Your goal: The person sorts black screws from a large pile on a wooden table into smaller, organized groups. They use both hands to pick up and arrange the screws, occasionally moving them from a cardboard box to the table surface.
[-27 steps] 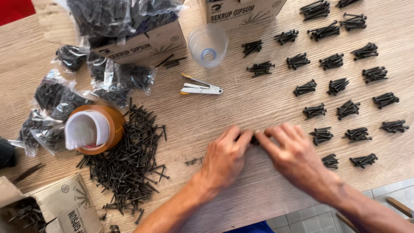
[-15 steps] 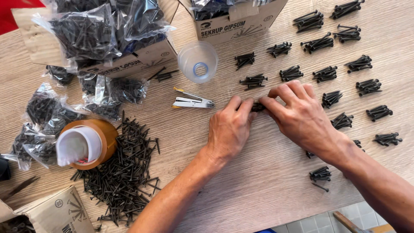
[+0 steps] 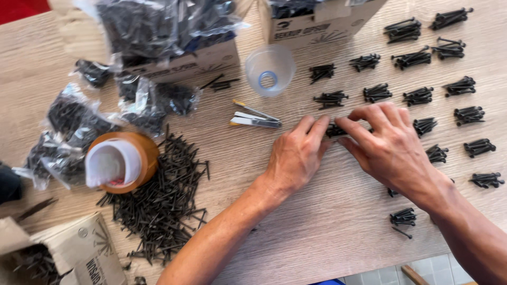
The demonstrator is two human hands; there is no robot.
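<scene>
Head view, looking down. My left hand and my right hand meet near the centre of the pale wood-grain table. Both close their fingertips on one small bundle of black screws, which lies on the table between them, just at 1 o'clock of my left hand. My left fingers pinch its near end; my right fingers curl over its far end, palm down.

From 12 to 4 o'clock of my hands, rows of similar small black screw bundles lie on the table, each apart from its neighbours. One more bundle sits at 5 o'clock, near my right forearm.

At 11 o'clock stands a clear plastic cup, upright, with a bluish ring showing at its bottom. Between the cup and my left hand lies a small metal stapler with yellow tips, at 10 o'clock.

At 9 o'clock, a loose heap of black screws spreads over the table. A roll of brown packing tape touches the heap's upper-left edge. Clear plastic bags filled with black screws lie farther at 9 to 10 o'clock. Brown cardboard boxes stand along the far edge at 11 to 12 o'clock; another cardboard box lies open at 8 o'clock.
</scene>
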